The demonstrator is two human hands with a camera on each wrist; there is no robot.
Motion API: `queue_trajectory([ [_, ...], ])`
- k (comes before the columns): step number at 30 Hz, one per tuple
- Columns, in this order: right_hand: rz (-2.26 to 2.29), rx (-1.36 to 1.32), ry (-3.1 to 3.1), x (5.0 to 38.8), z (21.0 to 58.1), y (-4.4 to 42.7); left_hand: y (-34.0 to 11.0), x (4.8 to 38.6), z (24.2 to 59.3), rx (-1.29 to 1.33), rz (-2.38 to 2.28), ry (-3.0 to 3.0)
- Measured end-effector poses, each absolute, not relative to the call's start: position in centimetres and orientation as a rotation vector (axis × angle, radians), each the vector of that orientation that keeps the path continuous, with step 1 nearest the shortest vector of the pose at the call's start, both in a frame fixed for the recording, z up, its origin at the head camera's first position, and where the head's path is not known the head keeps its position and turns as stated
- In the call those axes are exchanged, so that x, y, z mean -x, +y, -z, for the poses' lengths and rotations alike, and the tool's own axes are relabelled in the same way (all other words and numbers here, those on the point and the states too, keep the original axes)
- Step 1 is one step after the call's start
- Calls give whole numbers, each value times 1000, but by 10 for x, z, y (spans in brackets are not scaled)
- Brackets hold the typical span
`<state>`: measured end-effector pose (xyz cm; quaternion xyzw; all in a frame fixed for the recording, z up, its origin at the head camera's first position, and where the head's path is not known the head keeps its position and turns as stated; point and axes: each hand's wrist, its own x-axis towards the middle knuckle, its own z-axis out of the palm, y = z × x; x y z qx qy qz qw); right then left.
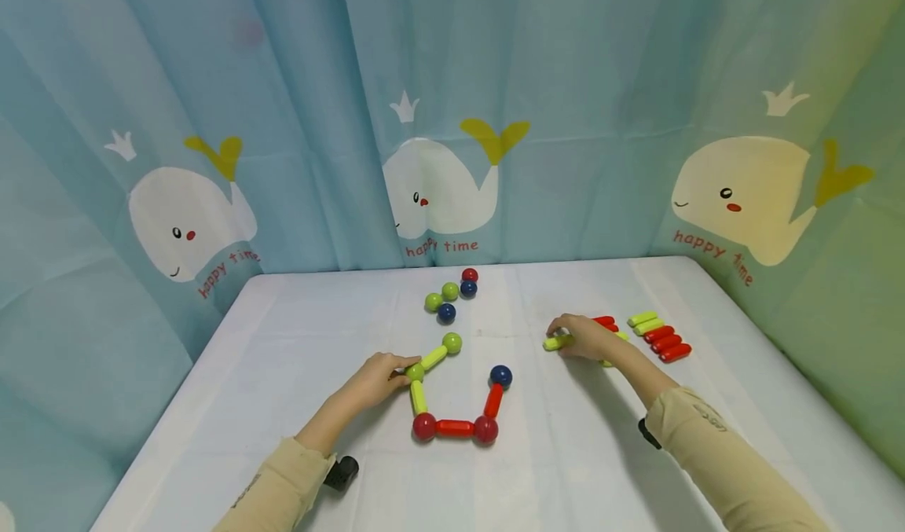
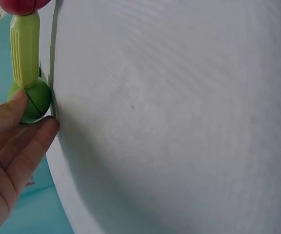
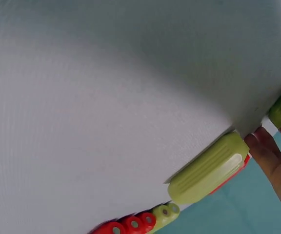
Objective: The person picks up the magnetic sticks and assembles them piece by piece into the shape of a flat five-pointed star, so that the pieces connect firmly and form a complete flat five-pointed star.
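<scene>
My left hand (image 1: 379,378) pinches a green ball (image 1: 415,372) at the left corner of a joined chain of balls and rods; the left wrist view shows thumb and fingers around that ball (image 2: 37,100). From it, one green rod (image 1: 434,357) leads to another green ball (image 1: 452,343), and a second green rod (image 1: 419,398) leads to a red ball (image 1: 424,427). A red rod (image 1: 455,428), a red ball (image 1: 485,429), a red rod (image 1: 494,401) and a blue ball (image 1: 500,376) continue the chain. My right hand (image 1: 581,336) holds a loose green rod (image 1: 558,343) between thumb and fingers.
Loose green, blue (image 1: 446,313) and red (image 1: 470,276) balls lie toward the table's back. Beside and behind my right hand lie red and green rods, partly hidden. Farther right is a row of green (image 1: 643,318) and red rods (image 1: 675,353). A curtain (image 1: 311,123) stands behind the table (image 1: 283,328).
</scene>
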<state>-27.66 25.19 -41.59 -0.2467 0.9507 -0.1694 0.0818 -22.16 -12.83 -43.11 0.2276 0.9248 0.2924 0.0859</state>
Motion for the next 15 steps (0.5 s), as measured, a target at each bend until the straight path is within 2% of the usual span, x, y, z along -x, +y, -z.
queue_trajectory([
  [15,583,756,2910,276,414,248,-129,223,432,-709,-895,2747],
])
